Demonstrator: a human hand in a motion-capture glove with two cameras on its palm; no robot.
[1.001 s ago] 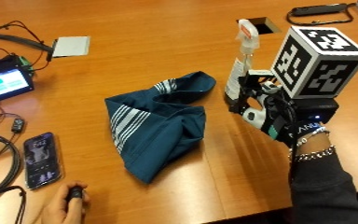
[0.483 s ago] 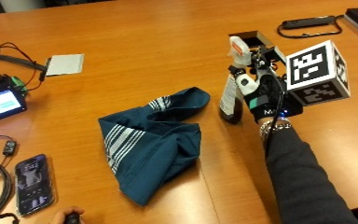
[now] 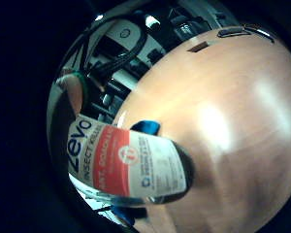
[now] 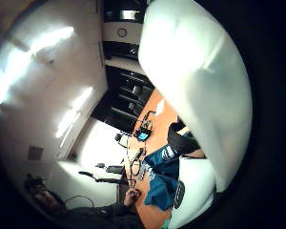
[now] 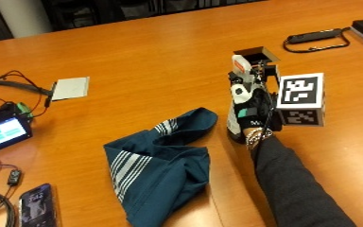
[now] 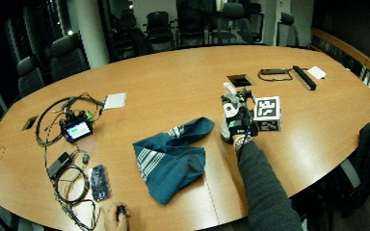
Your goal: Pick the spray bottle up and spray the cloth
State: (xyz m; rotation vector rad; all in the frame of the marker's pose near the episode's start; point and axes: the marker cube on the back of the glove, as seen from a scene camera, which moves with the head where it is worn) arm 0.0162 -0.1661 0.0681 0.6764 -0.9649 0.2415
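The gloved right hand (image 5: 252, 105) grips the spray bottle (image 5: 239, 97), fingers wrapped round its body, and holds it upright with the white spray head on top. The bottle's base is at or just above the wooden worktop (image 5: 143, 52); contact cannot be told. The dark teal cloth (image 5: 159, 163) with white stripes lies crumpled on the worktop just beside the bottle, its nearest fold close to the base but apart from it.

A rectangular opening in the worktop (image 5: 255, 55) sits just behind the bottle. Bare wood stretches between the cloth and the far edge. Well apart, near the other edge, lie a small screen with cables (image 5: 3, 132), a phone (image 5: 38, 212) and a grey pad (image 5: 69, 88).

The bottle's label (image 3: 121, 162) reads "Zevo" and "INSECT KILLER" beside a red band; smaller print is unreadable.
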